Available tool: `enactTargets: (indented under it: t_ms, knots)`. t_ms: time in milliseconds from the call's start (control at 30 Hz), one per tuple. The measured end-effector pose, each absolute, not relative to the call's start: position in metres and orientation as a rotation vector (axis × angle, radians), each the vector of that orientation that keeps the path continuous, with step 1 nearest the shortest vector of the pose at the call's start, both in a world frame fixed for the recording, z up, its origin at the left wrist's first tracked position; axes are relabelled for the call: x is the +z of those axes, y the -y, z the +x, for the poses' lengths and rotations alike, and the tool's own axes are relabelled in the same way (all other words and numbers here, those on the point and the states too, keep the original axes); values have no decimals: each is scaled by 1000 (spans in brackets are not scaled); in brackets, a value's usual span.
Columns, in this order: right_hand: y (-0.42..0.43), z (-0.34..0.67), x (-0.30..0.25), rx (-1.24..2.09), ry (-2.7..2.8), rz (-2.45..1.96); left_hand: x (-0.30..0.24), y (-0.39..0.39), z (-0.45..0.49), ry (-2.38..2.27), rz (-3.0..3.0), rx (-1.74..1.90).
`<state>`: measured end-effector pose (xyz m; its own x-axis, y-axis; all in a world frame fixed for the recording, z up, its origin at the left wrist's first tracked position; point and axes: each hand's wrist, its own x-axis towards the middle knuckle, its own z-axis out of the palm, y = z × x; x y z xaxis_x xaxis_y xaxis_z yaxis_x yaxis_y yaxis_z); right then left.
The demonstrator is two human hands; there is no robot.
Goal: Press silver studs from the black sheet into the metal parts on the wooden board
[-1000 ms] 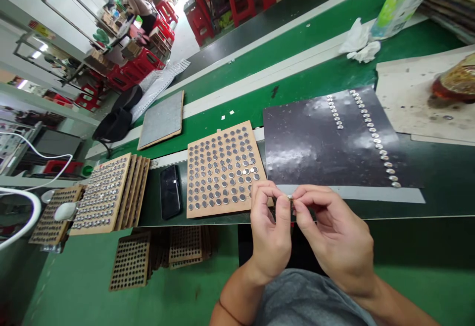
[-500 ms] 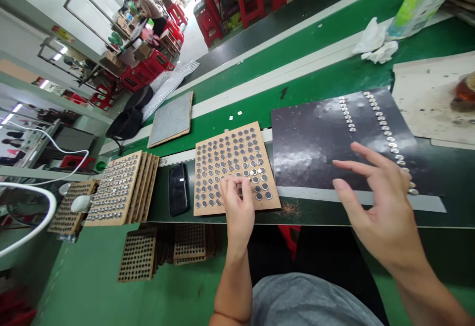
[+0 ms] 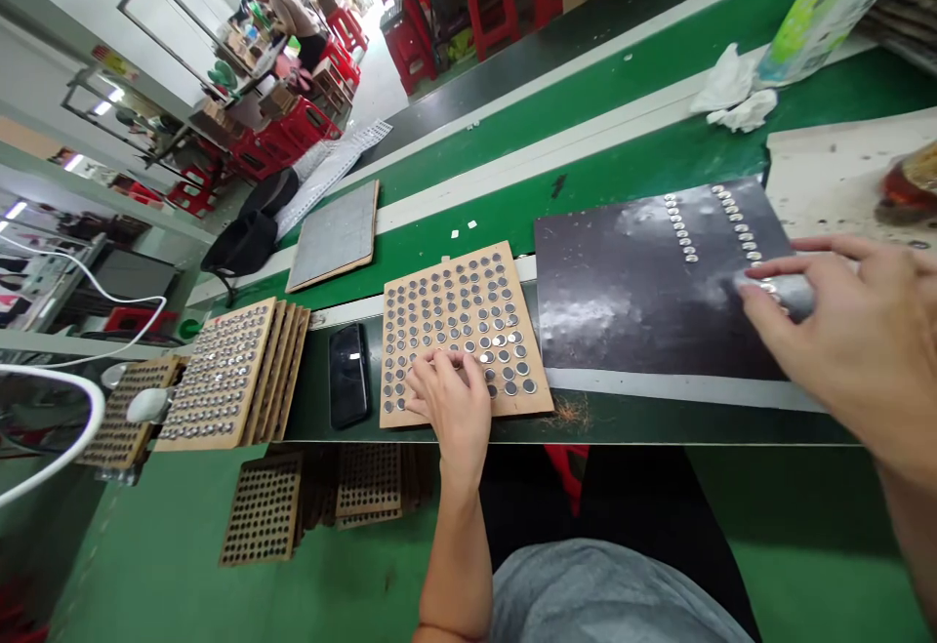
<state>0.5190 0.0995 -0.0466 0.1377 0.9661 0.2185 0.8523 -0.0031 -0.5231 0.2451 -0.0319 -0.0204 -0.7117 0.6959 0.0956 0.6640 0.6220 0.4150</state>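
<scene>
Right fingers point(image 3: 824, 248) half-closed around silver button cells point(image 3: 776, 292), left fingers point(image 3: 439, 375) loosely curled on wooden tray point(image 3: 538, 399).

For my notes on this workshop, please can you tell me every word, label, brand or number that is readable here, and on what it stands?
No text can be read clearly.
Yellow-and-red sign on the wall: too small to read.
Clear plastic pack: green print, too blurred to read.
</scene>
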Motion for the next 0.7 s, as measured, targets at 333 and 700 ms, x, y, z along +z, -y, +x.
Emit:
enactTargets:
  t_ms: [333,700]
  knots:
    - [-154,511,-47,410,2004,-1783,-17,34,261,-2577,1200,980]
    - [-98,490,-50,536,1950,-1376,-9,27,306,-1959,1230,1285]
